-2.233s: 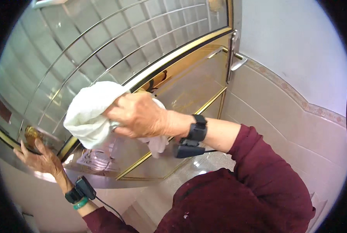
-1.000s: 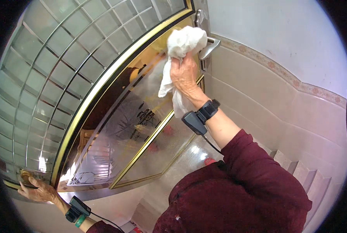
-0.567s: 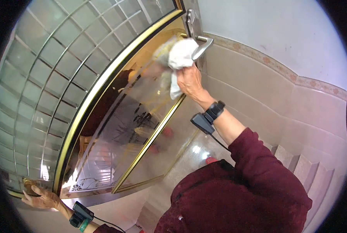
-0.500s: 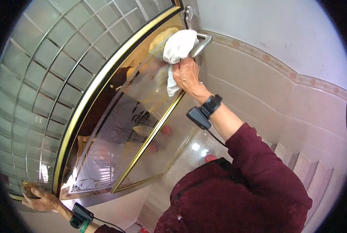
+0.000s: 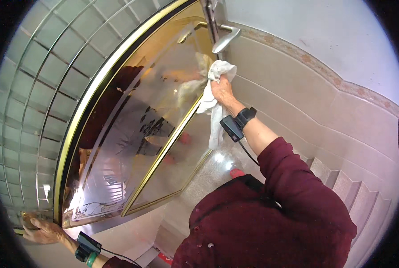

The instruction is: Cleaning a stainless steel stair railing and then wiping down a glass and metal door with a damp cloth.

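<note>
My right hand (image 5: 223, 92) is closed round a bunched white cloth (image 5: 215, 114), whose loose end hangs down. The cloth is at the edge of a door's reflective glass panel (image 5: 163, 94), just below the silver lever handle (image 5: 226, 39). Its reflection shows in the glass. At the lower left, my left hand (image 5: 46, 232) has its fingers spread by the bottom corner of the grid-patterned panel (image 5: 38, 111), next to a small gold fitting (image 5: 27, 219). A gold trim strip (image 5: 163, 154) divides the glass panel from a lower panel.
Stairs (image 5: 351, 192) run along the right side. A tiled wall (image 5: 289, 98) with a patterned border strip (image 5: 298, 56) stands beyond the handle. Below the door is a shiny speckled floor (image 5: 213, 172), where a red shoe tip (image 5: 236, 173) shows.
My right hand has brought the cloth from beside the lever handle down and slightly right to the panel's edge. The handle is now uncovered. My left hand stays at the lower corner.
</note>
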A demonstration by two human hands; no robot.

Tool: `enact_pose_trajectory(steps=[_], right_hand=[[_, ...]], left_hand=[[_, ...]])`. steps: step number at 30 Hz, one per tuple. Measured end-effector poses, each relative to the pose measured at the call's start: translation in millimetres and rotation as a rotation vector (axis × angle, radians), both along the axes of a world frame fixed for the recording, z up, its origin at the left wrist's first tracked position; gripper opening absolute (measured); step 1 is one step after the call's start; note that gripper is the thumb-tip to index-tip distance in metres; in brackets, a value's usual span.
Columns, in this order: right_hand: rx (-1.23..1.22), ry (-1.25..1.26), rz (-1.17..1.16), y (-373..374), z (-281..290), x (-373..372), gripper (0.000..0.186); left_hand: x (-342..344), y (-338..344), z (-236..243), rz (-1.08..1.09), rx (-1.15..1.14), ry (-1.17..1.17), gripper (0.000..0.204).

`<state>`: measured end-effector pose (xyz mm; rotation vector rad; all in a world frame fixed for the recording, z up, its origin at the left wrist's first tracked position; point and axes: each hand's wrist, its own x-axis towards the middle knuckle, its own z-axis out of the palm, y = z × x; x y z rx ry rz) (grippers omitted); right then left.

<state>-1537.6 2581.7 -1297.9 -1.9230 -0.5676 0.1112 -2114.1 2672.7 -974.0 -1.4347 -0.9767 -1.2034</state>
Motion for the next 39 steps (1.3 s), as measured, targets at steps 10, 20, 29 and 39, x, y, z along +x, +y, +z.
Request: enact_pose_trajectory(steps=[10,20,29,39], right_hand=[[-0.112,-0.611,-0.062,13,57,38,0.024],[-0.218,-0.037,0.028,-22,-27,29,0.025],[0.176,-0.197,-0.002,-4,68,110,0.022],[-0.032,-0.213,0.221,-30,92,153,0.028]], left_hand=[[-38,20,-1,0.037,-0.011,0.000,0.065],[-4,3,1,-0.020,-0.062,-0.051,0.066],[4,-2,4,0.017,0.085,0.041,0.068],[-13,4,-1,0.210,0.034,0.011,0.067]])
